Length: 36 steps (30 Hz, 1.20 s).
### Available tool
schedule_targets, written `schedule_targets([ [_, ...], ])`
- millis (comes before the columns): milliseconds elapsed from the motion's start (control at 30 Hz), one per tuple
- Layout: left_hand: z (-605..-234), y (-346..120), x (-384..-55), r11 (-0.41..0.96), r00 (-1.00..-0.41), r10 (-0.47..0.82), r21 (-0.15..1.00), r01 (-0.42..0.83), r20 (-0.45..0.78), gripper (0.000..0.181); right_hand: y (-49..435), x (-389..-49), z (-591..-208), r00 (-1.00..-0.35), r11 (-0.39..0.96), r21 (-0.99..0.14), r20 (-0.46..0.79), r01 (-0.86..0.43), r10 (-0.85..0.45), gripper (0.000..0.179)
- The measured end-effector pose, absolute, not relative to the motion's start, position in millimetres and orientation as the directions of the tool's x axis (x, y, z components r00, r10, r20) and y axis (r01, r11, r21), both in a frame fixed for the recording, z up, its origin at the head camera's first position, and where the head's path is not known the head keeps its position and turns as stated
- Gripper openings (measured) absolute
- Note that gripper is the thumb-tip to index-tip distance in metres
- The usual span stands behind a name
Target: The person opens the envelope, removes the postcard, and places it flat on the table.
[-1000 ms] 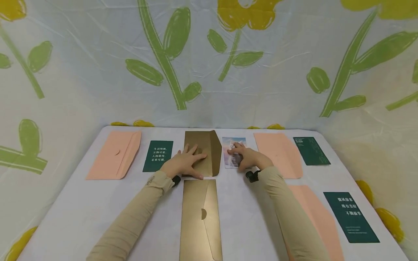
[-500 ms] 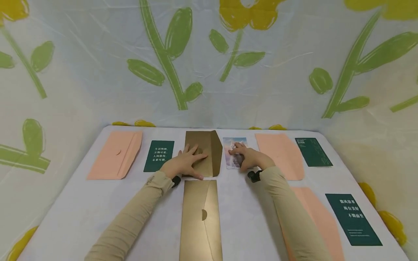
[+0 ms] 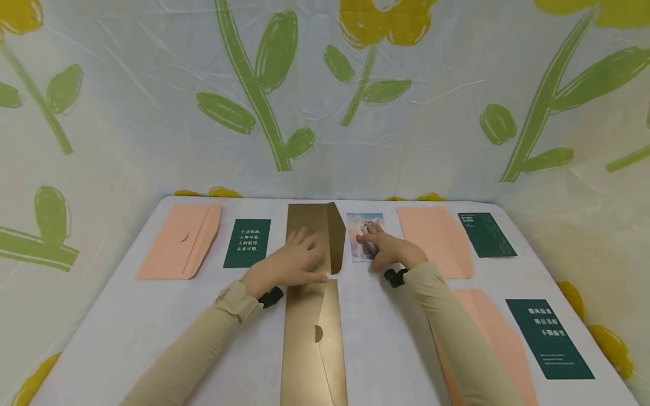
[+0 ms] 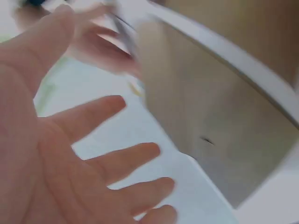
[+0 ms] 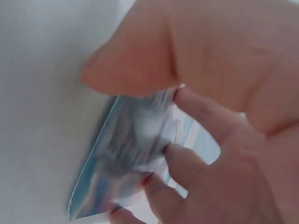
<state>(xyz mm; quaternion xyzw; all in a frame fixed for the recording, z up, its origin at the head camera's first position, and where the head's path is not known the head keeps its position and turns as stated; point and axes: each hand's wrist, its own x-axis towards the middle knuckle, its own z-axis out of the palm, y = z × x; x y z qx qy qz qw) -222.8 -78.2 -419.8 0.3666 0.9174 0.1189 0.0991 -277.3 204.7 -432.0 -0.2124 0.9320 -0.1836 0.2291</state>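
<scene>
My left hand hovers with spread, straight fingers over the back gold envelope, whose flap opens out to the right. In the left wrist view the palm and fingers hold nothing, and the blurred envelope lies beyond them. A small card with a cat picture lies flat just right of that envelope. On it rest the bent fingertips of my right hand; the right wrist view shows them spread across the card, the thumb beside its edge. A second gold envelope, flap folded over, lies in front.
Around the white-covered table lie a pink envelope and a green card on the left. On the right are another pink envelope, a green card, a front pink envelope and a larger green card.
My left hand has lifted off the back gold envelope and shifted slightly toward me. The right hand stays on the cat card, with little movement.
</scene>
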Motion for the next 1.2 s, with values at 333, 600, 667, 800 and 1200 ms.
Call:
schedule_targets([
  [333, -414, -79, -147, 0.666, -0.653, 0.742, 0.292, 0.687, -0.156, 0.084, 198, -266, -426, -0.81, 0.878, -0.384, -0.392, -0.286, -0.436, 0.083],
  [600, -423, -83, -104, 0.709, -0.692, 0.695, 0.349, 0.613, -0.195, 0.103, 201, -253, -421, -0.833, 0.877, -0.401, -0.364, -0.264, -0.417, 0.074],
  [667, -426, -81, -96, 0.727, -0.716, 0.674, 0.334, 0.6, -0.182, 0.109, 200, -245, -417, -0.845, 0.88, -0.398, -0.348, -0.259, -0.406, 0.072],
  [800, -431, -77, -87, 0.756, -0.745, 0.648, 0.25, 0.604, -0.159, 0.117, 195, -227, -404, -0.872, 0.876, -0.399, -0.285, -0.27, -0.399, 0.072],
  [1200, -445, -71, -79, 0.798, -0.772, 0.602, 0.177, 0.576, -0.204, 0.133, 148, -125, -387, -0.9, 0.817, -0.458, -0.076, -0.35, -0.428, 0.078],
])
